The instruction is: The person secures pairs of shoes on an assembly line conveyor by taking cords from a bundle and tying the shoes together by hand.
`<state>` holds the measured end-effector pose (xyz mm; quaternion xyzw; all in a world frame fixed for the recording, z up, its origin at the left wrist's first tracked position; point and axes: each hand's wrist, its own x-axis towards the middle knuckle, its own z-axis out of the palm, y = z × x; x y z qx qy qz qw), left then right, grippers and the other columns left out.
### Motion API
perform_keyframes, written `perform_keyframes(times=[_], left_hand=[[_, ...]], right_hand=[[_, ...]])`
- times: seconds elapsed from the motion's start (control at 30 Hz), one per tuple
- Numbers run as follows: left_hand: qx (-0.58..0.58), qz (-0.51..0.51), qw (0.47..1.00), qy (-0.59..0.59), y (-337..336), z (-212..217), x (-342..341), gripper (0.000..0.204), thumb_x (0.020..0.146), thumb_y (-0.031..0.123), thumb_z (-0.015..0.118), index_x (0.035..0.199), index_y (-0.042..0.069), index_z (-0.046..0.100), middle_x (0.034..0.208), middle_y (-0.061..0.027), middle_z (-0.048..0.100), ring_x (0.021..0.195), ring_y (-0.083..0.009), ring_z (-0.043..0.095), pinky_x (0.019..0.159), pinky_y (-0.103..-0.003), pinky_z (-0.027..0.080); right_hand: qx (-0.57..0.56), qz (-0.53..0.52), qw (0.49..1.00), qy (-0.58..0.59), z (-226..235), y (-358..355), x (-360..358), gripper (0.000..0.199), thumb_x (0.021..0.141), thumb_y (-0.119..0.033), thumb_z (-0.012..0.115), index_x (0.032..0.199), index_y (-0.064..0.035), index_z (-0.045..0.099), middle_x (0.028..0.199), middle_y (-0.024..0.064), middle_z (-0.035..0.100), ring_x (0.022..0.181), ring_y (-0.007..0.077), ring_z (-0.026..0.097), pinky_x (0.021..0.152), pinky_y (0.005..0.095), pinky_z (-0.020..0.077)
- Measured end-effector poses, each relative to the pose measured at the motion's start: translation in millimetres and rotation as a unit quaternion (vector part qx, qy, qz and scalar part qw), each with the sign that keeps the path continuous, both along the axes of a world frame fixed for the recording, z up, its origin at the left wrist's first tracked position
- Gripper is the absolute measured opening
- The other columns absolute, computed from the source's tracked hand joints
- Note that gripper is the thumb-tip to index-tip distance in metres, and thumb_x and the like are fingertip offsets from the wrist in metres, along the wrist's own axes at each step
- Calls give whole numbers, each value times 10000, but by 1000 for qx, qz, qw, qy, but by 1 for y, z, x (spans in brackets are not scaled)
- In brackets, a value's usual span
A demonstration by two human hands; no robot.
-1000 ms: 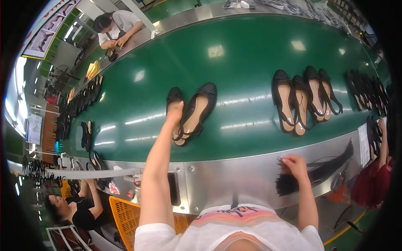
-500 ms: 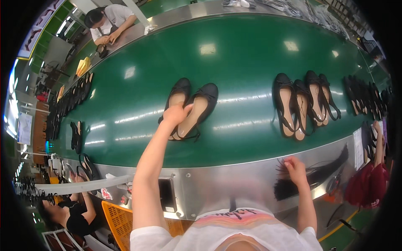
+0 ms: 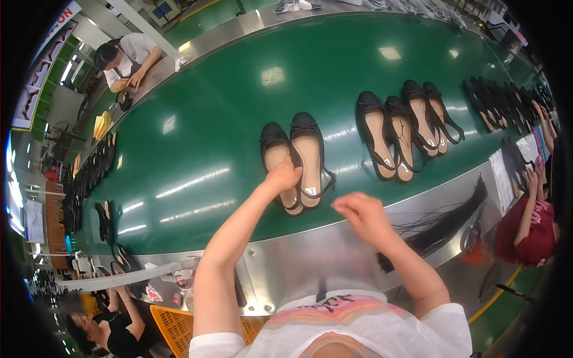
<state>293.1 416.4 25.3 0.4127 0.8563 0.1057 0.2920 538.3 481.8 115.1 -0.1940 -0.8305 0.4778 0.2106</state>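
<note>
Right hand [image 3: 363, 219] has neared two shoes [image 3: 307, 152], grip pinched together; left hand [image 3: 283, 178] clamps one shoe [image 3: 274, 156].

1 head-worn fisheye view looks down from above across the nearby green table [image 3: 221, 119].

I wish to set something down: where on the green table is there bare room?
Free: the green table between the left shoe row and the middle pair, and beyond that pair. Crowded: at the left hand, the four shoes right of it, and the far-right shoes.
</note>
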Motion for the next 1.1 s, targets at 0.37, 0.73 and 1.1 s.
perform_keyframes(times=[0.37, 0.73, 1.1], left_hand=[[28, 60, 997, 47, -6, 3, 36, 308, 925, 294, 396, 980, -7, 422, 841, -275, 612, 818, -454, 589, 717, -525, 453], [4, 58, 998, 34, -4, 7, 33, 290, 921, 256, 380, 1029, -9, 429, 871, -260, 623, 847, -433, 599, 767, -502, 451], [15, 58, 998, 36, -4, 4, 33, 305, 920, 263, 383, 1019, -23, 423, 842, -263, 623, 832, -436, 598, 750, -511, 454]], right_hand=[[80, -122, 986, -85, -114, 26, -130, 92, 796, -89, 599, 793, 0, 575, 793, 176, 625, 760, 360, 610, 666, 438, 483], [119, -130, 973, -145, -111, 25, -132, 103, 806, -120, 569, 802, -21, 596, 796, 177, 624, 750, 360, 617, 666, 431, 499], [137, -133, 970, -152, -116, 24, -145, 95, 784, -119, 582, 796, -29, 610, 762, 161, 638, 727, 339, 631, 649, 419, 502]])
